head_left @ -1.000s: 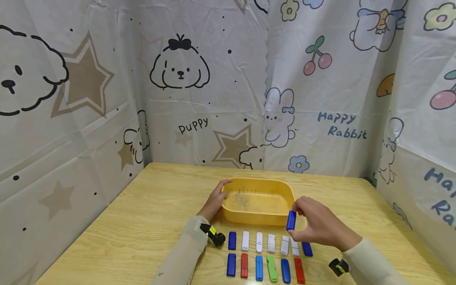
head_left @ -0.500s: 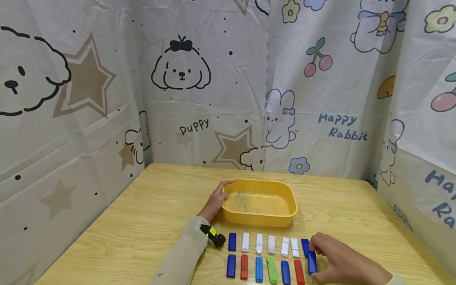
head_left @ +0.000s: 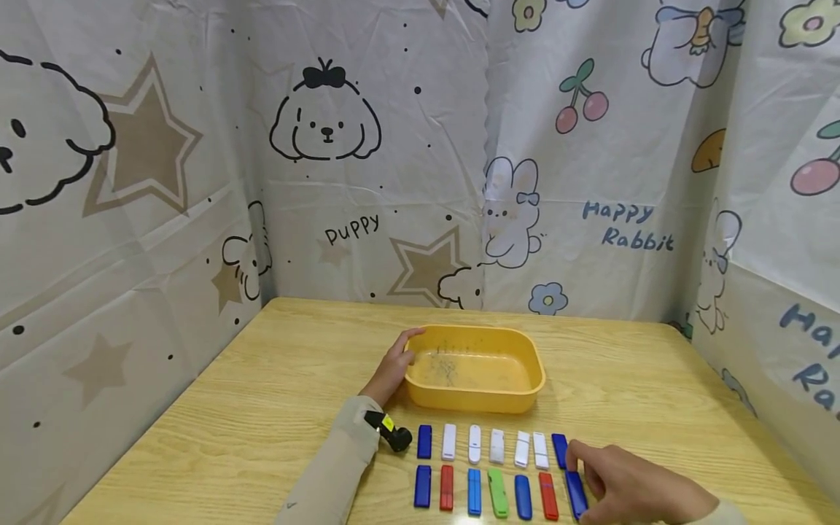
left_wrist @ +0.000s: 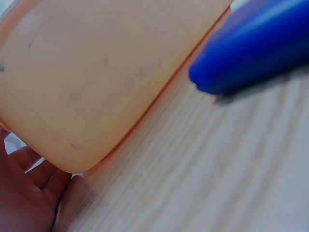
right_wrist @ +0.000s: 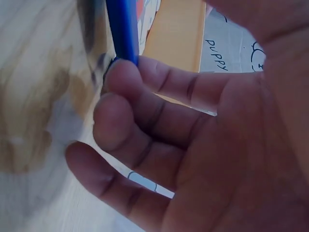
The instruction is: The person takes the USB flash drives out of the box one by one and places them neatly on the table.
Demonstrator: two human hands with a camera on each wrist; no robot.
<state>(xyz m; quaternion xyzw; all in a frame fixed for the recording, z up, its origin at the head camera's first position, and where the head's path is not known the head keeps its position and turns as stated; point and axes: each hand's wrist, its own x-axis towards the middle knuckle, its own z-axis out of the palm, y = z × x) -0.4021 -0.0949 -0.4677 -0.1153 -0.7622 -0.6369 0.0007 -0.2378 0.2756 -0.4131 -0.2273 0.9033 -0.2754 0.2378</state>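
Note:
A yellow plastic tub (head_left: 475, 401) stands mid-table. My left hand (head_left: 389, 370) holds its left end, thumb at the rim; in the left wrist view that hand's fingers (left_wrist: 48, 181) lie against the tub's outer wall (left_wrist: 87, 96). My right hand (head_left: 636, 485) pinches a dark blue USB stick (head_left: 576, 494) by its ends, index finger at the far end and thumb at the near one. That stick lies at the right end of the front row. In the right wrist view the blue stick (right_wrist: 122, 29) meets the fingertips, the other fingers loosely curled.
The back row holds several white sticks (head_left: 496, 446) between blue sticks (head_left: 559, 450) at its ends. Blue, red (head_left: 548, 496) and green (head_left: 497, 493) sticks form the front row. Patterned curtains (head_left: 367, 182) close in the wooden table (head_left: 275, 379).
My right hand has carried the blue stick from the tub's front right corner down and right, to the end of the front row. The left hand stays on the tub.

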